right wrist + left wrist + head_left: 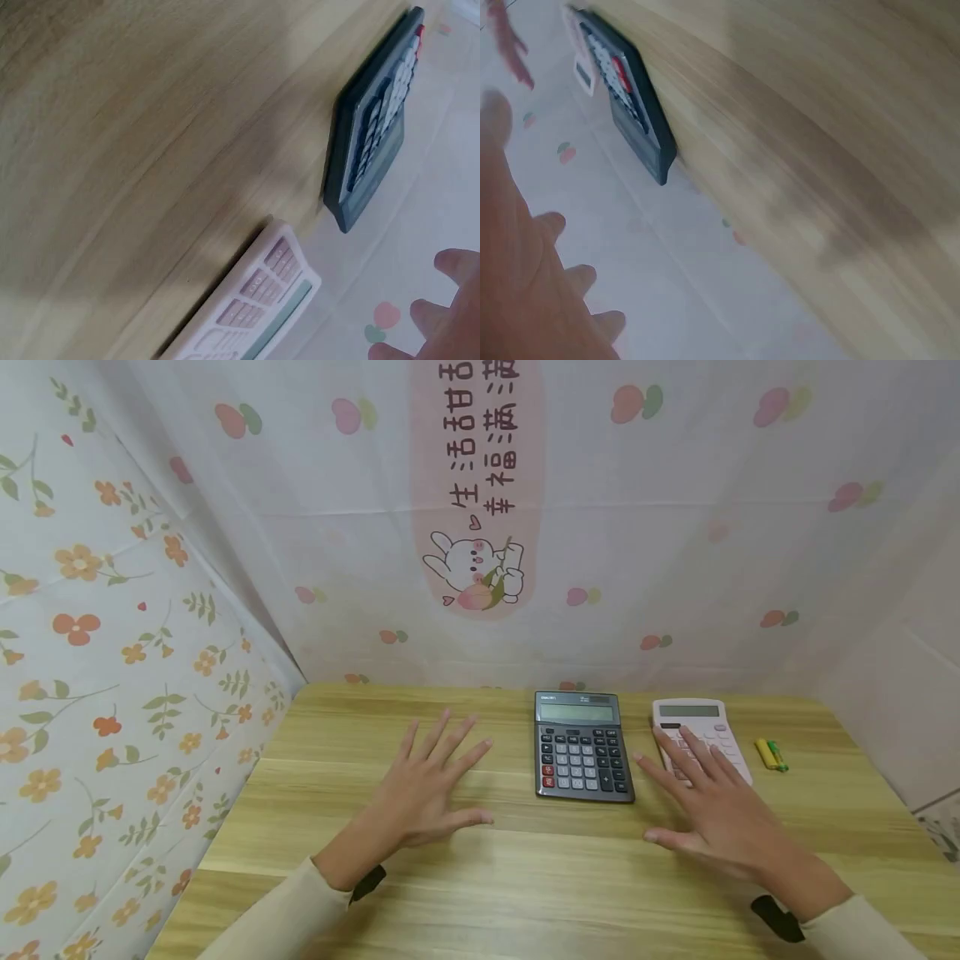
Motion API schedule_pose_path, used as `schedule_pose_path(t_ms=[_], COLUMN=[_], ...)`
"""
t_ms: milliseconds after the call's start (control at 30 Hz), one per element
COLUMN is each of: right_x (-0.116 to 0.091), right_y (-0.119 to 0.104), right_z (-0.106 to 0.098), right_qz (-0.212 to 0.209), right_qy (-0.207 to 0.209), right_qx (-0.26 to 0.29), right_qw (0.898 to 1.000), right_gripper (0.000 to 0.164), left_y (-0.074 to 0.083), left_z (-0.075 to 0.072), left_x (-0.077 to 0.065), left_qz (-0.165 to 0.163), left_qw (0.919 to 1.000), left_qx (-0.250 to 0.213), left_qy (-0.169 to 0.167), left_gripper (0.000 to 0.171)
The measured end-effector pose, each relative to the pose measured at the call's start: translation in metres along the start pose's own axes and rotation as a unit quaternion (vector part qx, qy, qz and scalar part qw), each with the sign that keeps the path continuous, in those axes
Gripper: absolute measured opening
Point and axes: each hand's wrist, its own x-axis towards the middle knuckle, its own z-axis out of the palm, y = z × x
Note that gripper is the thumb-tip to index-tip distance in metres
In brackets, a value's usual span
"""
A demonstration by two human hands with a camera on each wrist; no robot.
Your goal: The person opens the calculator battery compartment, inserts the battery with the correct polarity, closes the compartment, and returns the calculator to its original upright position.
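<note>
White fabric backdrop (675, 543) with pink, orange and green fruit prints and a pink rabbit panel: upright, beyond both hands. White cloth with orange flower print (97, 693): off to the left of the left hand. Yellowish wood-grain counter (525, 877): under both hands.

Cream sleeves (288, 914) run up behind the hands, black straps (367, 883) at the wrists.

Left hand (431, 789): wide, fingers and thumb spread, raised over the counter, palm down, holding nothing. Right hand (716, 814): same wide spread, nothing gripped.

Dark grey rectangular calculator (577, 752), light and dark keys plus two red ones: flat on the counter between the hands, nearer the right hand's thumb and index finger. Smaller pale pink rounded calculator (711, 724): on the counter under the right hand's fingers, partly covered in the head view; right wrist view shows the fingers apart from it.

Small yellow cylinder (766, 754) and slimmer green one (777, 756): side by side, right of the right hand. Material: can't tell.
</note>
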Motion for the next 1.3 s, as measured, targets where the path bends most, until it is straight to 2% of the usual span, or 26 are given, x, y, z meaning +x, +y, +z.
schedule_pose_path(t_ms=[167,300,467,567,667,767,900,1067,1200,1300], right_x=[0.001,0.001,0.005,0.009,0.016,0.026,0.041,0.058,0.070,0.078], right_y=[0.005,0.008,0.010,0.010,0.006,0.004,0.002,-0.002,-0.007,-0.008], right_z=[0.001,0.000,-0.002,-0.002,-0.003,-0.003,0.003,0.013,0.018,0.021], right_qz=[0.014,0.043,0.079,0.098,0.122,0.147,0.162,0.180,0.238,0.287], right_qy=[0.002,-0.007,-0.010,0.002,0.010,0.011,0.017,0.027,0.022,0.012], right_qx=[0.030,0.078,0.136,0.180,0.232,0.290,0.351,0.400,0.411,0.413], right_qw=[0.999,0.996,0.987,0.979,0.965,0.946,0.922,0.898,0.880,0.864], right_gripper=[0.103,0.096,0.094,0.091,0.087,0.082,0.078,0.077,0.077,0.078], left_y=[-0.005,-0.008,-0.009,-0.006,0.000,0.007,0.019,0.031,0.039,0.046], left_z=[0.003,0.006,0.013,0.016,0.021,0.025,0.026,0.032,0.035,0.033], left_x=[0.004,0.009,0.016,0.020,0.024,0.029,0.036,0.046,0.054,0.059], left_qz=[-0.028,-0.037,-0.060,-0.083,-0.106,-0.118,-0.120,-0.114,-0.115,-0.126], left_qw=[0.9947,0.9835,0.9594,0.9396,0.9206,0.9072,0.8976,0.8895,0.8807,0.8711], left_qx=[-0.099,-0.177,-0.275,-0.332,-0.376,-0.404,-0.424,-0.442,-0.459,-0.474], left_qy=[-0.012,-0.015,0.003,0.008,0.005,-0.004,-0.017,-0.020,-0.015,-0.015], left_gripper=[0.088,0.088,0.082,0.080,0.079,0.078,0.078,0.078,0.077,0.077])
